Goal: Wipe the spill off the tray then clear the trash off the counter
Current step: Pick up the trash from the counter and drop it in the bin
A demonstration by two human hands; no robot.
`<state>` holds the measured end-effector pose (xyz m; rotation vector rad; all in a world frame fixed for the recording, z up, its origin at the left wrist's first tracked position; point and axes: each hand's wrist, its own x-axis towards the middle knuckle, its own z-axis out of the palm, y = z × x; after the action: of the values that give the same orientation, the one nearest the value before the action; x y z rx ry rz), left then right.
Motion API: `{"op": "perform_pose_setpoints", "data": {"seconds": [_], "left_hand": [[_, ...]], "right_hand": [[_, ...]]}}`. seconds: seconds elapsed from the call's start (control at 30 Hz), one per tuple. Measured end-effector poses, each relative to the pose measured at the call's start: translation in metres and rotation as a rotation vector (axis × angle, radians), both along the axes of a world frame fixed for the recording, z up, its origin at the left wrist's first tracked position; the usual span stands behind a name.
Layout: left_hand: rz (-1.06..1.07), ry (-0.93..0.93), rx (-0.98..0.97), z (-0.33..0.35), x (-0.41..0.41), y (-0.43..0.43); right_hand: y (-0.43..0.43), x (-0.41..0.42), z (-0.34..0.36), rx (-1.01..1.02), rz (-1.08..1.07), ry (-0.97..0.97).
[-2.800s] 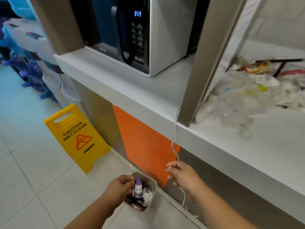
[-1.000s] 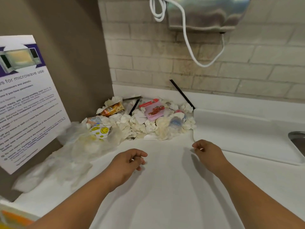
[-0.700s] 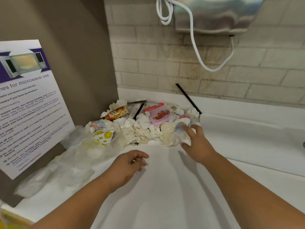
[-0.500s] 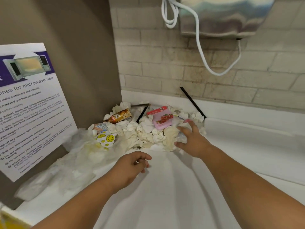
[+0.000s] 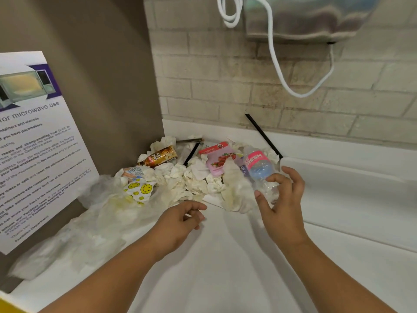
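Trash lies heaped in the back left corner of the white counter, against the brown side panel and the tiled wall. The heap is mostly crumpled, stained tissues, with a brown snack wrapper, a pink packet printed with red fruit, a scrap of smiley-face paper and a short black straw among them. A clear plastic bag spreads from the heap toward the near left edge.

The right hand grips a small clear bottle at the right edge of the heap. Its fingers and thumb are curled around the bottle's clear lower part, and the pink and pale blue label tilts away toward the wall. The left hand hovers over the counter just in front of the tissues, its fingers loosely bent with nothing in them.

The white tray sits on the counter just right of the heap. A long black straw leans on the backsplash by its far corner. A microwave notice hangs on the left panel, and a white cord loops from a metal unit on the wall.
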<state>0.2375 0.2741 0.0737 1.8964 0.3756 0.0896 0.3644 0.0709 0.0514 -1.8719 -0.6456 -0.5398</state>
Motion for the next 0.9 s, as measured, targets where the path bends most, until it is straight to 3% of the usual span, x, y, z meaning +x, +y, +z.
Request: {"op": "perform_pose_setpoints", "data": {"seconds": [0.13, 0.23, 0.37, 0.5, 0.6, 0.8, 0.9], "left_hand": [[0.069, -0.085, -0.022, 0.007, 0.011, -0.001], [0.105, -0.142, -0.172, 0.011, 0.014, 0.002], [0.114, -0.162, -0.367, 0.013, 0.014, 0.011], [0.13, -0.132, -0.388, 0.013, 0.009, 0.016], [0.178, -0.143, -0.364, 0.008, 0.004, 0.023], [0.289, -0.196, -0.261, 0.007, -0.004, 0.043], [0.3, -0.211, -0.205, 0.007, -0.005, 0.046]], "right_hand": [[0.0, -0.013, 0.004, 0.188, 0.146, 0.075], [0.001, -0.019, 0.0, 0.303, 0.278, 0.191], [0.005, -0.029, 0.0, 0.342, 0.456, 0.352], [0.011, -0.03, 0.001, 0.312, 0.533, 0.432], [0.014, -0.019, -0.005, 0.19, 0.499, 0.457], [0.025, 0.024, -0.016, -0.198, 0.156, 0.125], [0.034, 0.042, -0.015, -0.442, 0.139, 0.156]]}}
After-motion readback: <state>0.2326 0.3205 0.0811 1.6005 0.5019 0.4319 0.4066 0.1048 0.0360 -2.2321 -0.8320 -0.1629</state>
